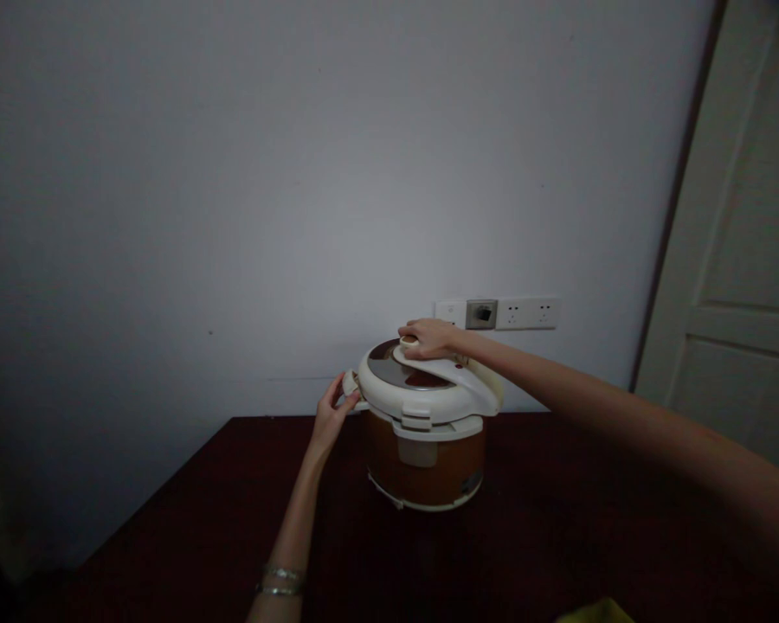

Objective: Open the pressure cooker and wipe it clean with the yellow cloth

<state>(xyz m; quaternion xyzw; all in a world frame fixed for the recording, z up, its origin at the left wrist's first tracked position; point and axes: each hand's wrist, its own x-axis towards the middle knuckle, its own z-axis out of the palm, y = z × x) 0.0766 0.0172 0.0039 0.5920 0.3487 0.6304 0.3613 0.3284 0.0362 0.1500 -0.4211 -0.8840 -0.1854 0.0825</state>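
Note:
An electric pressure cooker (421, 463) with a brown body stands on the dark red table. Its white lid (389, 396) sits on top and looks slightly turned against the rim below. My right hand (429, 337) is closed around the knob at the top of the lid handle. At the cooker's left side, my left hand (332, 408) grips a white side handle (350, 382) between thumb and fingers. Two bracelets (282, 581) circle my left forearm.
The dark red table (234, 493) meets a pale wall (299, 190) behind. Wall sockets (525, 313) sit just behind the cooker. A white panelled door (740, 260) is at the right. Something yellow (597, 613) shows at the bottom edge.

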